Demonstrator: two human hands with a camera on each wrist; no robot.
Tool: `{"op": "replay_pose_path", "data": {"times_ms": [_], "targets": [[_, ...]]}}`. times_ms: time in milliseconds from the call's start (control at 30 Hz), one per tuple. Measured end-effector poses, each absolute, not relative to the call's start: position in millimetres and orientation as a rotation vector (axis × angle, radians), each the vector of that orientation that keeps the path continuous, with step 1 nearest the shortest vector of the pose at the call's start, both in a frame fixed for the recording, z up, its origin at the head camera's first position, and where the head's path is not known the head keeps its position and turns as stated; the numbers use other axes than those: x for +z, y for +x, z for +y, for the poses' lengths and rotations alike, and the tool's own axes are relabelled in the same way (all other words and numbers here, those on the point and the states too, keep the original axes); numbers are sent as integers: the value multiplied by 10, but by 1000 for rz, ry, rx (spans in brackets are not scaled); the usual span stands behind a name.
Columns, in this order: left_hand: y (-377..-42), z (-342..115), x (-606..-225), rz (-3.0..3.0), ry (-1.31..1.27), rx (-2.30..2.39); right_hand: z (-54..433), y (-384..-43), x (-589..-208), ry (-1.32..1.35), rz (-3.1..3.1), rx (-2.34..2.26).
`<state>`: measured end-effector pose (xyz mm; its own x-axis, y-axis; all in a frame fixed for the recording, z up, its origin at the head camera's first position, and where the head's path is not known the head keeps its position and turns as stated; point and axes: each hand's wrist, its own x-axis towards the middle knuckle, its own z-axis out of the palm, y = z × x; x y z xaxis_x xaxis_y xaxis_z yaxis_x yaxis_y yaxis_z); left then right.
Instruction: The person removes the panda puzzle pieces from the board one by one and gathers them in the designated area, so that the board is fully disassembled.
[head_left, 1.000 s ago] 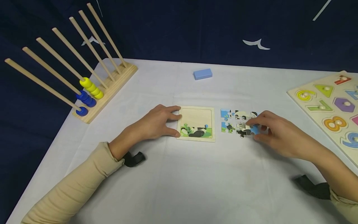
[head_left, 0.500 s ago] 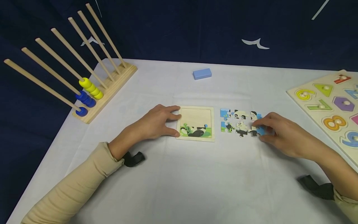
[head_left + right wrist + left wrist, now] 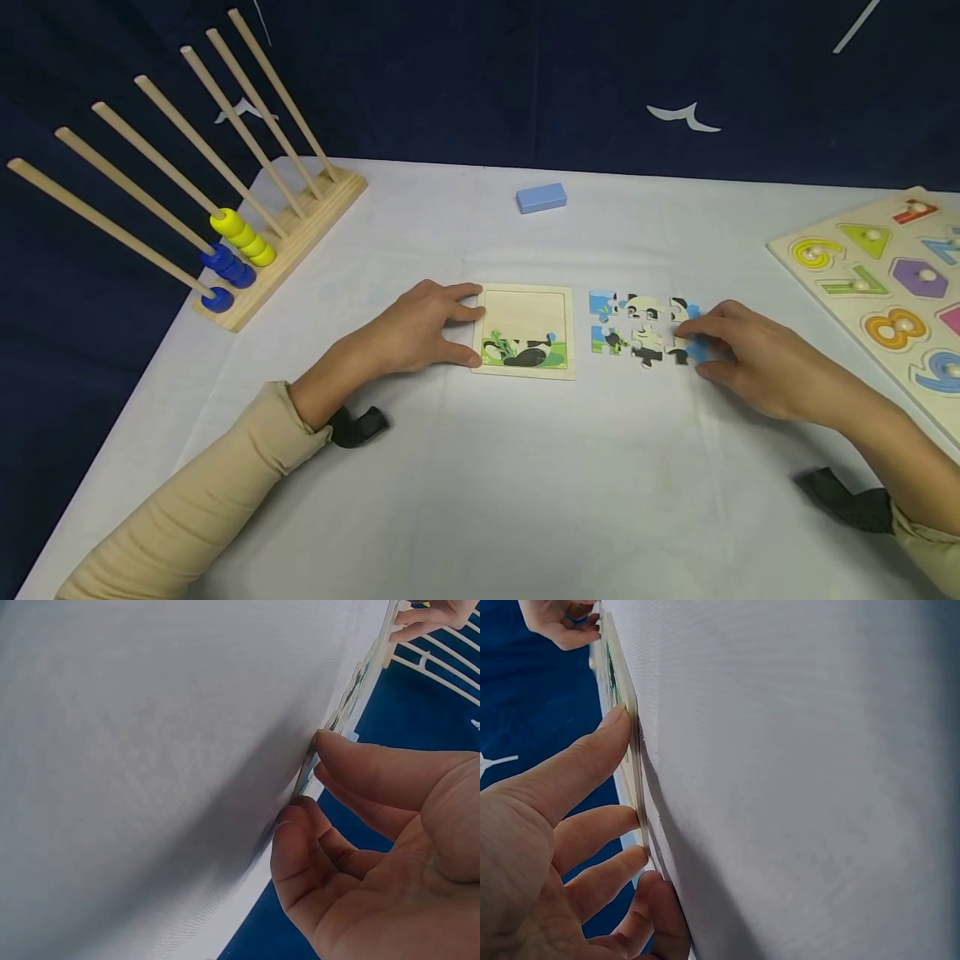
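Observation:
In the head view a square wooden puzzle board [image 3: 525,312] lies on the white table, with panda pieces filling its lower strip. Fingertips and thumb of my left hand [image 3: 408,333] touch its left edge, fingers spread and fairly straight; the left wrist view shows the thumb [image 3: 592,757] against the board's rim. To the right, loose panda puzzle pieces [image 3: 643,307] lie in two rows. My right hand [image 3: 757,362] pinches the lower right puzzle piece [image 3: 681,357], flat on the table and partly hidden by the fingers. The right wrist view shows thumb and fingers at that piece's edge [image 3: 306,771].
A wooden bead abacus [image 3: 300,237] with blue and yellow beads stands at the back left. A blue block [image 3: 542,198] lies at the back. A number-and-shape peg board [image 3: 847,258] lies at the right, beyond my right hand. Black straps [image 3: 360,427] hang by both wrists.
My right hand slid the lower right puzzle piece a little rightward, away from the middle piece, and then stayed almost still. My left hand kept its place on the board.

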<state>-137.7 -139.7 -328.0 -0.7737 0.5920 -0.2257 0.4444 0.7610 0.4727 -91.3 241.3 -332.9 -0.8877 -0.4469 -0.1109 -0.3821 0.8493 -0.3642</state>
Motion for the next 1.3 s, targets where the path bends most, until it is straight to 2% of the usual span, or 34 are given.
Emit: {"op": "replay_pose_path", "data": {"times_ms": [667,900,1300], "targets": [[-1381,-1407,-3292,2598,821,573,2404,-893,-3297,-653,2848,-527],[-1388,-1406,-3291,2593,817,564,2392,-893,-3293,-749,2863,-686],[-1396,-1402,-3294,2595,819,553,1992,-931,-3170,-784,2656,-945]]}}
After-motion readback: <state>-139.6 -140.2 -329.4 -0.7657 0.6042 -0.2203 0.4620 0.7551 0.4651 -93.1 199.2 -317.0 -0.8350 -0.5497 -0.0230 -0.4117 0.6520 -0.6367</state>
